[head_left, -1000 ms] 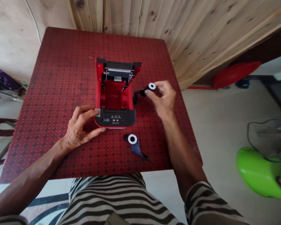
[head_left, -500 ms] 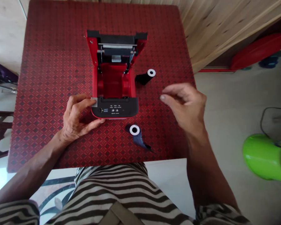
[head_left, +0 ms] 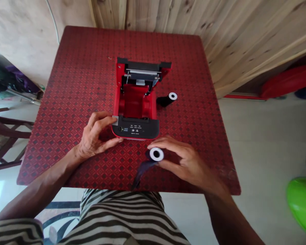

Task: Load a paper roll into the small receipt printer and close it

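Observation:
A red and black label printer [head_left: 135,127] stands on the table with its lid [head_left: 142,69] raised and its red inner bay bare. My left hand [head_left: 95,134] grips the printer's front left corner, fingers on top near a grey patch and thumb low at the front. In front of the printer, my right hand [head_left: 183,158] has its thumb and fingers around a roll of dark ribbon [head_left: 156,154] with a white core. A loose dark tail hangs from that roll towards the table's front edge. A second dark roll [head_left: 172,96] with a white core stands right of the printer.
The table [head_left: 73,85] has a red patterned cover and meets a wooden plank wall [head_left: 163,15] at the back. A wooden chair [head_left: 7,143] is at the left. On the floor at the right sits a bright green object [head_left: 302,204].
My right hand has come left and down from above the table's right side and closed around the front roll. The roll's loose tail has swung left. My left hand stays on the printer.

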`<state>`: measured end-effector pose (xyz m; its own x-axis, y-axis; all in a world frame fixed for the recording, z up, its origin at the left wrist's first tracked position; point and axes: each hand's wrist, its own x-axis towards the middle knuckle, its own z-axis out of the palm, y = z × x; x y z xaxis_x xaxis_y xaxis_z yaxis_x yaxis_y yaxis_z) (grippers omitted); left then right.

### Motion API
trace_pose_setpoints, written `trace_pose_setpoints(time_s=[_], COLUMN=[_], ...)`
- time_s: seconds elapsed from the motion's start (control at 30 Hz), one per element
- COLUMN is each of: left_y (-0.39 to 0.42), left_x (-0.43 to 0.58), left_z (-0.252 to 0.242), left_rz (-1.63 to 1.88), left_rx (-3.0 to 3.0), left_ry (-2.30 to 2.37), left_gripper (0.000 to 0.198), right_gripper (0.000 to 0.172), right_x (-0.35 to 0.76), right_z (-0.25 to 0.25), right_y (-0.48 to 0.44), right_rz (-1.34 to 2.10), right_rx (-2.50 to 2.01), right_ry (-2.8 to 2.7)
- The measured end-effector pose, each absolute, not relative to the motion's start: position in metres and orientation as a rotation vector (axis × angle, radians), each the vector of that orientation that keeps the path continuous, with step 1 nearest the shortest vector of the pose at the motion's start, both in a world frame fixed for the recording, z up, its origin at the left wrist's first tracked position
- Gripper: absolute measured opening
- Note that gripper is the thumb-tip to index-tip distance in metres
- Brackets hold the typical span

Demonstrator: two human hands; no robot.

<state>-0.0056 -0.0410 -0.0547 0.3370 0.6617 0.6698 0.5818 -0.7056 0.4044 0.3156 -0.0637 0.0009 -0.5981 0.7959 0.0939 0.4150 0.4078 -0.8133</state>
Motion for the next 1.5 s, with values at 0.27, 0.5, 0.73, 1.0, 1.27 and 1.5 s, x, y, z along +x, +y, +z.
trace_pose_setpoints(time_s=[0.27,0.5,0.73,1.0,1.27,1.5], left_y=[-0.042,-0.043,-0.044,-0.043,-0.043,-0.045], left_x=[-0.006,-0.006,-0.006,-0.006,-0.007,-0.008], left_z=[-0.053,-0.055,-0.054,-0.052,-0.052,-0.047], left_rz=[1.315,1.274,1.265,1.256,1.242,1.273], left_rx=[2.466,2.472,2.464,2.475,2.472,2.431], left_ry=[1.092,1.139,1.140,1.140,1.172,1.136], left_gripper=[0.058,0.069,0.068,0.068,0.071,0.065], right_gripper=[0.031,0.020,0.023,0.021,0.041,0.023], right_x=[0.262,0.223,0.208,0.213,0.241,0.259], right_z=[0.059,0.045,0.050,0.027,0.043,0.039], right_y=[-0.015,0.025,0.045,0.058,0.039,0.018], right_rz=[0.282,0.232,0.358,0.398,0.675,0.698], right_rx=[-0.999,-1.325,-1.516,-1.369,-1.039,-0.830], right_ry=[-2.413,-2.672,-2.847,-2.789,-2.573,-2.455])
